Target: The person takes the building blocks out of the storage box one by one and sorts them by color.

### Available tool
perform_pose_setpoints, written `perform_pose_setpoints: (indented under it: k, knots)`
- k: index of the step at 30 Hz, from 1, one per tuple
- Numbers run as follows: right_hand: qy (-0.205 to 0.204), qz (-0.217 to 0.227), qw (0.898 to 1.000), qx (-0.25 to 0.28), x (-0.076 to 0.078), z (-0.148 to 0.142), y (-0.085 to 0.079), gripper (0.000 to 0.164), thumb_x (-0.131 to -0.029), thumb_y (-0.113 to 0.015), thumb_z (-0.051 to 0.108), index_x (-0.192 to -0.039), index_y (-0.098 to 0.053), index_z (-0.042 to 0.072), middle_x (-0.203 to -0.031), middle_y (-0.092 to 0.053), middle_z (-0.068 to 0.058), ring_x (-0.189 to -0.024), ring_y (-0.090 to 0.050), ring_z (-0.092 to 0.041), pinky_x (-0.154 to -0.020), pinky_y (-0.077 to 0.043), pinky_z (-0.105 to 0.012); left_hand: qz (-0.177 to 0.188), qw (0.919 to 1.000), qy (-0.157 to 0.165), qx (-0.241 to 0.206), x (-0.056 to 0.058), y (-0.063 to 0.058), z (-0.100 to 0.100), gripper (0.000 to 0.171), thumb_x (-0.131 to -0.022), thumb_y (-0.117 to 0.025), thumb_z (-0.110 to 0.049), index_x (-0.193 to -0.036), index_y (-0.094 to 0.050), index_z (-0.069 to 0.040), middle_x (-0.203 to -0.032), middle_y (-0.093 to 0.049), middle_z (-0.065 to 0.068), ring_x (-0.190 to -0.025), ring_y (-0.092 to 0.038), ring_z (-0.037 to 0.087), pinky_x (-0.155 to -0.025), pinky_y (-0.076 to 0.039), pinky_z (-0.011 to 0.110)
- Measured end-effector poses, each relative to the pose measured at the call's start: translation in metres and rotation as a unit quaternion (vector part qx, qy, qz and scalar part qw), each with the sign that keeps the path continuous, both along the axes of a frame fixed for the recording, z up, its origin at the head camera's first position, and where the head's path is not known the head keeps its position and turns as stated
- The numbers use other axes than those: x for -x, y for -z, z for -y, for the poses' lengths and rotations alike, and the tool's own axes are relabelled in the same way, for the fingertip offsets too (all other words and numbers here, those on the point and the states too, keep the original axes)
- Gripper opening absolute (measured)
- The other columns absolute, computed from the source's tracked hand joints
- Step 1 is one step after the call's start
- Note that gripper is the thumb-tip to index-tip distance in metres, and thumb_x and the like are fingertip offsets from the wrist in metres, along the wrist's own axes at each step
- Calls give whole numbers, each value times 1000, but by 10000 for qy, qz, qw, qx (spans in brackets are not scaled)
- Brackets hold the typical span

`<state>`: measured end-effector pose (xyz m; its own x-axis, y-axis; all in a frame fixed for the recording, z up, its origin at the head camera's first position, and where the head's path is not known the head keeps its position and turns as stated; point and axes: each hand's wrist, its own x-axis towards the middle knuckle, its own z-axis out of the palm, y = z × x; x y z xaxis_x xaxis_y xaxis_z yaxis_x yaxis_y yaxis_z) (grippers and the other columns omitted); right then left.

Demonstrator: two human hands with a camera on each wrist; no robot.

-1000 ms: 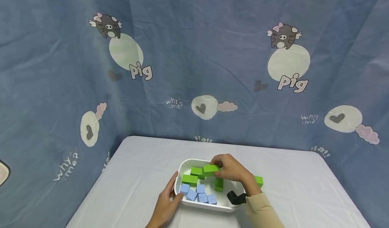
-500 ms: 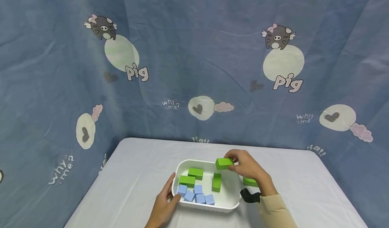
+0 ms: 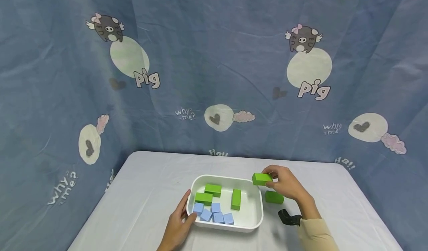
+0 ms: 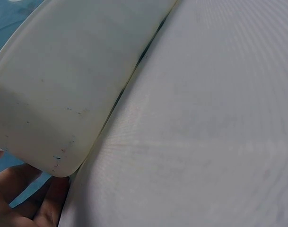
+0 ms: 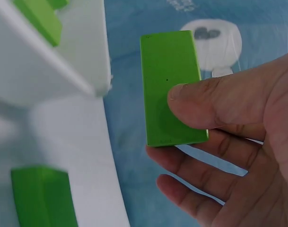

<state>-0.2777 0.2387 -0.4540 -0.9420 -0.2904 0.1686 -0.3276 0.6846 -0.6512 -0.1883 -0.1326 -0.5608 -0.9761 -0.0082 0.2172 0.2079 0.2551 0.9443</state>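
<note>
My right hand [image 3: 287,182] pinches a green rectangular block [image 3: 261,179] between thumb and fingers, above the table just off the tray's far right corner. In the right wrist view the thumb [image 5: 196,104] presses on the broad face of that block [image 5: 165,71]. A white plastic tray [image 3: 250,212] holds 3 green blocks [image 3: 236,199] and several light blue cubes [image 3: 218,217], the cubes gathered at its near left. My left hand [image 3: 176,227] grips the tray's left end, thumb at the near corner and fingers along the outside.
Another green block [image 3: 274,197] lies on the white-covered table [image 3: 160,176], right of the tray and beneath my right hand. A black wrist-worn device [image 3: 289,218] sticks out from the right wrist. Blue printed cloth [image 3: 187,57] hangs behind and at the left.
My right hand has lifted a green block out of the tray and carried it right, past the rim. The block on the table has come into fuller view. My left hand stays on the tray.
</note>
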Motion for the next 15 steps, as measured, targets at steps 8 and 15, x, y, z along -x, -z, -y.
perform_pose_setpoints:
  k: [8,15]
  knots:
    - [359,101,9993,56,-10,-31,10,28,-81,-77,0,-108,-73,7,-101,-71,-1,-91,-67,-20,-87,-56,-52,-37,10000,-28,55,0,2,1,75,-90,-69,-3,-158,-37,-11,-148,-52,18,-126,-59,27,-104,-46,27]
    - [701,166,9974,-28,-16,-61,19,29,-83,-76,1,-112,-72,4,-105,-72,-6,-94,-68,-24,-84,-58,-47,-122,9999,60,-91,1,2,0,76,-90,-69,0,-158,-38,-12,-149,-51,19,-127,-58,27,-105,-46,27]
